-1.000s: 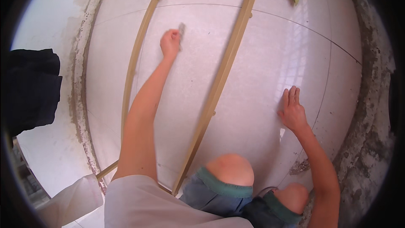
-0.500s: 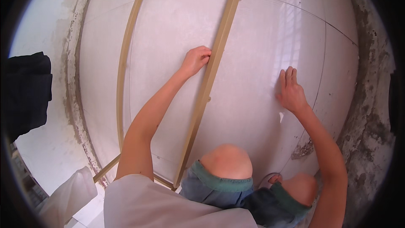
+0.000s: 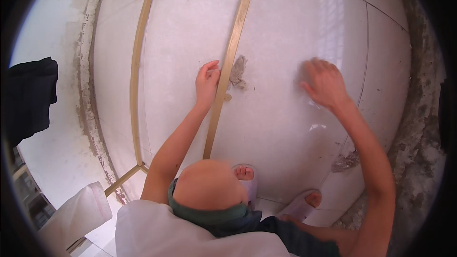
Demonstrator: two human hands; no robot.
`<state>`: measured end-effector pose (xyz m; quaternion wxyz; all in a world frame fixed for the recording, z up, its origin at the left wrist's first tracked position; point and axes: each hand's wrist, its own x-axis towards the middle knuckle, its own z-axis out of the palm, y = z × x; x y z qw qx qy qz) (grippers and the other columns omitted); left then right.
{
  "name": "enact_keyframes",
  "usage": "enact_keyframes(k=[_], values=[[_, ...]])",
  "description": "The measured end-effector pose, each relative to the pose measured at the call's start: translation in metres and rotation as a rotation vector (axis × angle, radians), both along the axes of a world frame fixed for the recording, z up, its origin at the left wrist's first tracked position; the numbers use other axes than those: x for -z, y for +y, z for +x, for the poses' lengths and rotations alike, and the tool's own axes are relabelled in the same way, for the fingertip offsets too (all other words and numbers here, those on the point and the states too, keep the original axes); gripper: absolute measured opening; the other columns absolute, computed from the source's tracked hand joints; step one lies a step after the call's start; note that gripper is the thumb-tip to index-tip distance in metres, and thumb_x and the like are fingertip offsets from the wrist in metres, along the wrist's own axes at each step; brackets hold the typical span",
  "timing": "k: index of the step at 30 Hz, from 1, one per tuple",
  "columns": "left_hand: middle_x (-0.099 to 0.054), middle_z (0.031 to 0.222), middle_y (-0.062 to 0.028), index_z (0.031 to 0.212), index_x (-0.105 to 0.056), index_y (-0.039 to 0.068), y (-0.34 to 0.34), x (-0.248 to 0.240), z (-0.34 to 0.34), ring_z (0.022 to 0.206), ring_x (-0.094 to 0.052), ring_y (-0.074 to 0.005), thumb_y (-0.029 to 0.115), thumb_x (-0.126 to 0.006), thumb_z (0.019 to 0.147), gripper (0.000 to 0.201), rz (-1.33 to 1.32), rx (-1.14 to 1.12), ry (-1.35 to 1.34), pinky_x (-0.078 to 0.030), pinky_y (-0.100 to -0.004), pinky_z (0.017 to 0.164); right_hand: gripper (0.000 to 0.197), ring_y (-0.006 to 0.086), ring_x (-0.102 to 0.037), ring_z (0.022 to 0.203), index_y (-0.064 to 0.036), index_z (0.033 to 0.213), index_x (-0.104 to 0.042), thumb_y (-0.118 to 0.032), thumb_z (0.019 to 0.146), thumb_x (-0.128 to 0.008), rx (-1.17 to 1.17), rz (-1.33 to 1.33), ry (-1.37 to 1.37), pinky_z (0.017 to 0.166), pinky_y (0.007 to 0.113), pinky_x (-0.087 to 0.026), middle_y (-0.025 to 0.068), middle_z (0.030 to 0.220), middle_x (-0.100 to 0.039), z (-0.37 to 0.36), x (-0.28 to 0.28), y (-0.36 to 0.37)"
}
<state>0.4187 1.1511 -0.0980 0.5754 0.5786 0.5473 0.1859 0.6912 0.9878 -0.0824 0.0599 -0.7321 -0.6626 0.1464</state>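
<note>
Crumpled greyish cloth [image 3: 238,72] lay at the right edge of a wooden bar [image 3: 233,50]; left hand [image 3: 207,84] was half-curled, empty; right hand [image 3: 325,84] blurred, grip unclear.

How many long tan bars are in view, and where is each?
2. The first bar runs left of the left hand; the second bar runs just right of that hand, its near end hidden behind the knee. Others could be hidden.

White glare [image 3: 332,21] is seen right of the middle wooden bar [image 3: 233,50]. The right hand [image 3: 327,84] is blurred. Far from the bar, edges are bent and corners blackened.
</note>
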Motion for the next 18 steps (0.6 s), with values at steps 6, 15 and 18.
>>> enact_keyframes(k=[6, 15, 18], values=[[-0.054, 0.093, -0.0053, 0.119, -0.044, -0.001, -0.039, 0.006, -0.014, 0.081, -0.055, -0.0153, 0.008, -0.061, 0.079, 0.045, 0.433, 0.246, 0.281, -0.049, -0.0257, 0.068, 0.02, 0.0251, -0.05, 0.1, -0.0066, 0.089, -0.057, -0.007, 0.07, -0.052, -0.224, 0.553, 0.351, 0.084, 0.033, -0.044, 0.0083, 0.105, -0.053, -0.126, 0.054, 0.061], [-0.061, 0.099, -0.0081, 0.115, -0.049, -0.002, -0.025, 0.001, -0.03, 0.079, -0.057, -0.0109, 0.013, -0.056, 0.085, 0.034, -0.106, 0.199, 0.081, -0.047, -0.0238, 0.07, 0.013, 0.0189, -0.049, 0.087, -0.0081, 0.081, -0.055, -0.004, 0.068, -0.055, -0.189, 0.491, 0.253, 0.069, 0.027, -0.047, 0.0025, 0.086, -0.05, -0.072, 0.062, -0.013], [-0.061, 0.097, -0.0064, 0.111, -0.05, -0.002, -0.026, 0.002, -0.03, 0.075, -0.058, -0.0102, 0.013, -0.054, 0.086, 0.028, -0.127, 0.197, 0.028, -0.047, -0.0231, 0.068, 0.016, 0.0209, -0.05, 0.087, -0.0073, 0.083, -0.055, -0.003, 0.068, -0.056, -0.122, 0.449, 0.24, 0.069, 0.03, -0.046, 0.0049, 0.086, -0.051, -0.048, 0.047, -0.054]])
